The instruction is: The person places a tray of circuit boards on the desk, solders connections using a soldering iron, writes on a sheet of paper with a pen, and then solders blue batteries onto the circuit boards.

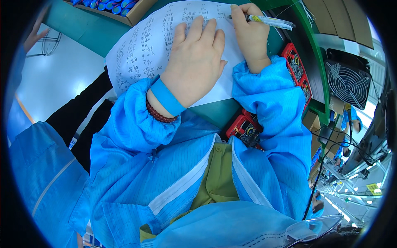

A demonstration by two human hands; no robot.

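Observation:
A white sheet of paper point(138, 62) covered with handwritten columns lies on the green tabletop. Spread flat across its middle is my left hand point(194, 62), fingers stretched out and pressing on the sheet; a blue band point(167, 97) and a dark red bead bracelet point(159, 113) circle its wrist. At the sheet's upper right, my right hand point(252, 39) is closed round a pen point(275, 22) with a clear barrel. The pen's tip points left, close to the paper's top right part. Some writing is hidden under my left hand.
Red-framed units with circuit parts point(295, 64) stand by the right forearm, and another point(246, 130) sits below the paper. A cardboard box point(136, 12) of blue items is at the top left. A black fan point(347, 78) stands at right. Another person's hand point(35, 35) shows far left.

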